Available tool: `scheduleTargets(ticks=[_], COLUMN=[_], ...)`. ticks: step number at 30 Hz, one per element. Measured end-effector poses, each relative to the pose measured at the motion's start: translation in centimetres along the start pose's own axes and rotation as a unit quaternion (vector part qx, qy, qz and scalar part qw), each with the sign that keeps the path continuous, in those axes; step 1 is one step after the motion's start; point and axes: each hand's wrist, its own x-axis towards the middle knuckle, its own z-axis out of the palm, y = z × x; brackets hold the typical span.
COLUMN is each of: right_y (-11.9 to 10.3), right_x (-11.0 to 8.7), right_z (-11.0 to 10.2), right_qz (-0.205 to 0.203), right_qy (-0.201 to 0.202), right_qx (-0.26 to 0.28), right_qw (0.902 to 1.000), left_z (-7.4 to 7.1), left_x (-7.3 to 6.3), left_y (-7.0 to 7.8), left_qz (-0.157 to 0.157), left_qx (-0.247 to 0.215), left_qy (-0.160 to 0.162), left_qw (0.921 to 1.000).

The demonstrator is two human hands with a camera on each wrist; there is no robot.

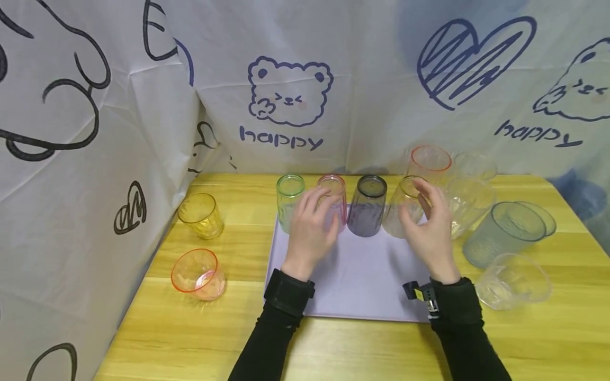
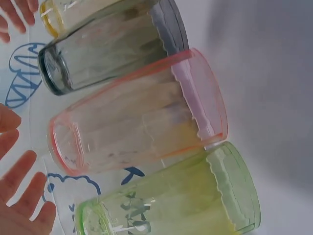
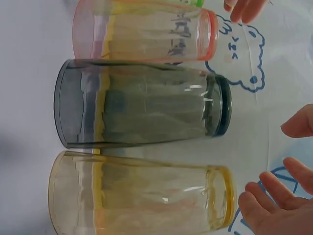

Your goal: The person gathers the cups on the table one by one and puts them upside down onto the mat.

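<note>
Upside-down drinking glasses stand in a row along the far edge of a pale lilac tray (image 1: 367, 291). From left to right they are a green glass (image 1: 286, 209), a pink glass (image 2: 137, 117), a dark grey glass (image 1: 366, 214) and a yellow-rimmed glass (image 3: 146, 193). My left hand (image 1: 310, 225) hovers before the green and pink glasses, fingers spread and apart from them. Close to the yellow-rimmed glass is my right hand (image 1: 431, 230), its thumb and fingers parted with nothing between them. In the head view the left hand partly hides the pink glass.
To the tray's left stand a yellow tumbler (image 1: 202, 217) and a red-rimmed tumbler (image 1: 199, 275). On its right are a tilted blue-grey glass (image 1: 500, 235), a clear glass (image 1: 512, 283) and a taller red-rimmed glass (image 1: 430, 161). White printed cloth (image 1: 371, 106) hangs behind the wooden table (image 1: 157, 338).
</note>
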Motion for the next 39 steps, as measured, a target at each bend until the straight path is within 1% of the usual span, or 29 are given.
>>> scheduleTargets(ticks=[2, 4, 8, 11, 15, 17, 19, 23, 25, 30, 32, 35, 38, 39], right_y=[-0.2, -0.4, -1.1, -1.9, -3.1, -3.5, -4.0, -5.0, -5.4, -5.7, -5.7, -5.5, -4.6, -4.2], right_x=[-0.2, -0.3, -0.1, 0.3, 0.9, 1.1, 1.2, 1.6, 2.0, 3.4, 4.4, 6.5, 8.9, 9.6], right_z=[0.0, 0.0, -0.6, -1.5, -3.2, -4.0, -4.9, -6.8, -7.6, -9.4, -10.0, -10.5, -10.8, -10.8], right_qz=[-0.002, -0.012, -0.028, -0.037, -0.057, -0.070, -0.080, -0.085, -0.089, -0.132, -0.134, -0.117, -0.103, -0.099], right_qy=[-0.011, -0.021, -0.037, -0.052, -0.093, -0.119, -0.145, -0.195, -0.217, -0.244, -0.254, -0.273, -0.286, -0.292], right_qx=[-0.007, -0.017, -0.048, -0.084, -0.128, -0.154, -0.192, -0.270, -0.298, -0.340, -0.347, -0.357, -0.364, -0.368], right_qw=[0.9999, 0.9996, 0.9978, 0.9944, 0.9858, 0.9783, 0.9674, 0.9391, 0.9253, 0.8988, 0.8928, 0.8857, 0.8805, 0.8772], left_z=[0.1, 0.1, -0.2, -0.6, -1.0, -1.2, -1.4, -1.5, -1.5, -1.2, -1.0, -0.7, -0.4, -0.3], left_x=[-0.1, -0.2, -0.2, 0.2, 1.2, 1.7, 2.2, 3.3, 3.8, 5.0, 5.4, 6.2, 6.9, 7.2], left_y=[0.2, 0.4, 0.5, 0.6, 0.8, 1.1, 1.3, 2.1, 2.5, 3.5, 3.8, 4.3, 4.8, 4.9], left_qz=[0.013, 0.020, 0.021, 0.022, 0.025, 0.027, 0.028, 0.033, 0.037, 0.048, 0.052, 0.058, 0.062, 0.063], left_qx=[-0.008, -0.012, -0.008, -0.004, 0.004, 0.012, 0.021, 0.041, 0.048, 0.060, 0.069, 0.089, 0.101, 0.103], left_qy=[-0.001, -0.004, -0.018, -0.034, -0.057, -0.070, -0.085, -0.113, -0.126, -0.151, -0.158, -0.170, -0.191, -0.198], left_qw=[0.9999, 0.9997, 0.9996, 0.9992, 0.9980, 0.9971, 0.9957, 0.9922, 0.9902, 0.9855, 0.9836, 0.9797, 0.9745, 0.9727])
